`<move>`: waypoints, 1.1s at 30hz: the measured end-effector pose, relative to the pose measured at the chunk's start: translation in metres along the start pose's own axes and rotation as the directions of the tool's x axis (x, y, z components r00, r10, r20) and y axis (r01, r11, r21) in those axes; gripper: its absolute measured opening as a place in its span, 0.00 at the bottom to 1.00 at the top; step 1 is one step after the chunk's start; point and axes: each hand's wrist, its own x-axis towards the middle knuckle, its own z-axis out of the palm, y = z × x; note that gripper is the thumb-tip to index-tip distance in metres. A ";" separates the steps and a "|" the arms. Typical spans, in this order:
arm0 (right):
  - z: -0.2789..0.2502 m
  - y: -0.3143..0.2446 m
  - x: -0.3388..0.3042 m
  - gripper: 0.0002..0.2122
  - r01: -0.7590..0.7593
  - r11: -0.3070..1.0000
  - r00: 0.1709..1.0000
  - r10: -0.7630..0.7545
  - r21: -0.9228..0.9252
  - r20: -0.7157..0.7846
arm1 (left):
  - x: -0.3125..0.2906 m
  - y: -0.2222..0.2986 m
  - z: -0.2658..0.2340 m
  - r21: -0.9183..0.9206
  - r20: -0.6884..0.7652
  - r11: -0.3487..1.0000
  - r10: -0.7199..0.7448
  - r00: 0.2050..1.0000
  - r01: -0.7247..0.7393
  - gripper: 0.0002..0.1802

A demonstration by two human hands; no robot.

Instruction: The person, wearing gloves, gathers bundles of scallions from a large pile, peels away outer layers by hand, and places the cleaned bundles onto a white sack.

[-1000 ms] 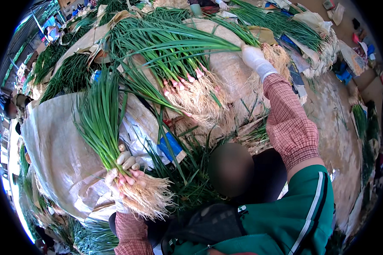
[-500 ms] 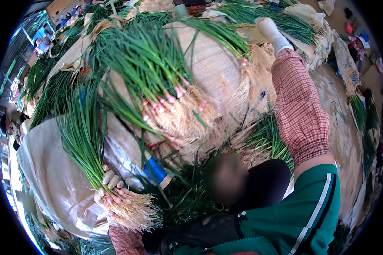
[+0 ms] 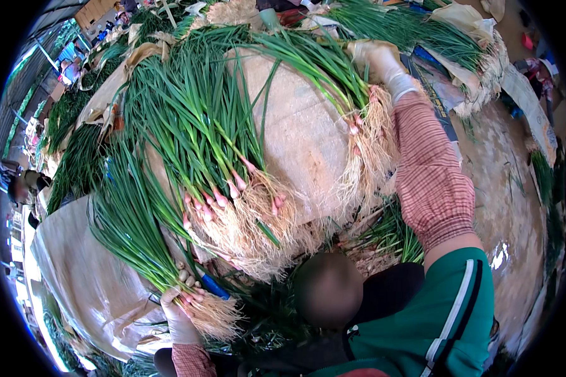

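At seven o'clock your left hand [image 3: 176, 311] clasps scallions [image 3: 143, 244], likely light, limp, best held bulb-end; right hand [image 3: 382, 61], grip unclear.

Rounded mound covered in beige woven sacking [image 3: 305, 144]

On its left lies a broad pile of long green stalks with pink bulbs [image 3: 207, 144]; on its right, a smaller green bunch with pale, stringy roots [image 3: 330, 78].

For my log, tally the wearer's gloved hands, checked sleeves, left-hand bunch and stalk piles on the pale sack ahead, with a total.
Gloved hands: 2 (left hand, right hand)
Checked sleeves: 2 (left sleeve, right sleeve)
Held bunch: 1
Stalk piles: 2 (larger pile, smaller pile)
Total: 7
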 end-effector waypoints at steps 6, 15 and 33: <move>-0.138 -0.127 -0.051 0.13 0.247 0.477 0.961 -0.010 0.844 -0.276 | -0.025 0.010 0.020 -0.147 0.071 0.979 0.156 0.985 -0.144 0.33; -0.153 -0.317 -0.189 0.19 -0.014 0.688 0.997 -0.047 0.725 0.063 | -0.083 0.035 0.043 -0.249 0.091 0.943 0.249 0.964 -0.220 0.29; -0.163 -0.503 -0.267 0.14 0.114 0.618 0.993 -0.080 0.778 -0.082 | -0.154 0.016 0.006 -0.306 0.235 0.948 0.158 0.959 -0.082 0.28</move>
